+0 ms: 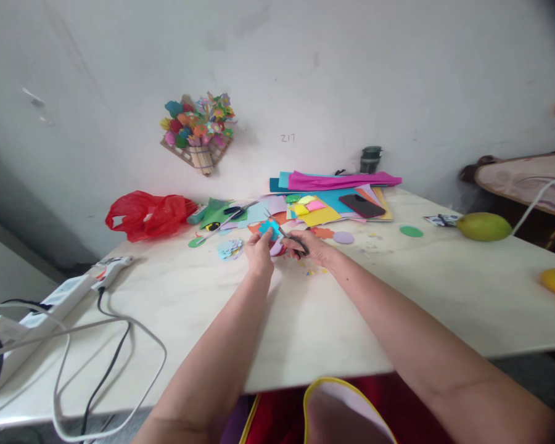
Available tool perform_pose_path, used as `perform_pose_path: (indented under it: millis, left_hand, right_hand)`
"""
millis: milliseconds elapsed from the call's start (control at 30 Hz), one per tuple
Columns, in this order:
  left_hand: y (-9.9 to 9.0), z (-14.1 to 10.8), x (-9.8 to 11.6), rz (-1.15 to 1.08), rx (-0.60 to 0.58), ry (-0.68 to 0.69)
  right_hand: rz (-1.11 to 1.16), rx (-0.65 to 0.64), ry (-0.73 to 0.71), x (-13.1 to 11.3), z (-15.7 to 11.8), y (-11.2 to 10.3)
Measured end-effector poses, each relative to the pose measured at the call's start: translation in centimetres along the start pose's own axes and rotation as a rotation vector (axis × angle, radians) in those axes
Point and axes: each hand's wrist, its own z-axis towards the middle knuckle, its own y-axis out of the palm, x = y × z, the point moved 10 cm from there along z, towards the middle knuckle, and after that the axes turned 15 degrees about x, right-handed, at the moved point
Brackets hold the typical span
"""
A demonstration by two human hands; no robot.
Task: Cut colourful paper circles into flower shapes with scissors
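My left hand (259,251) pinches a small blue paper flower (269,229) with a scalloped edge, held above the table (203,308). In my right hand (312,244) are dark-handled scissors (300,246), my fingers wrapped round the handles. The blades point up and left, close to the right edge of the blue flower; whether they touch it I cannot tell. A stack of pale blue paper pieces (230,248) lies left of my left hand. Right of the scissors are an orange paper flower (322,233) and a lilac paper disc (343,237).
Coloured sheets (324,213) and a phone (361,206) lie at the back. A red plastic bag (150,214) sits back left, a power strip (65,299) with loose cables at the left edge. At right are a green disc (411,231) and a mango (484,227).
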Motion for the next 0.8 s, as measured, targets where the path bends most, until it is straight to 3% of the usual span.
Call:
perform_pose_path:
  millis: [300, 800]
  left_hand:
    - [0.0, -0.7, -0.1, -0.042, 0.035, -0.069]
    - [0.1, -1.2, 0.0, -0.108, 0.052, -0.057]
  right_hand:
    - [0.027, 0.007, 0.032, 0.3, 0.1, -0.1]
    - [0.092, 0.058, 0.029, 0.1, -0.1, 0.3]
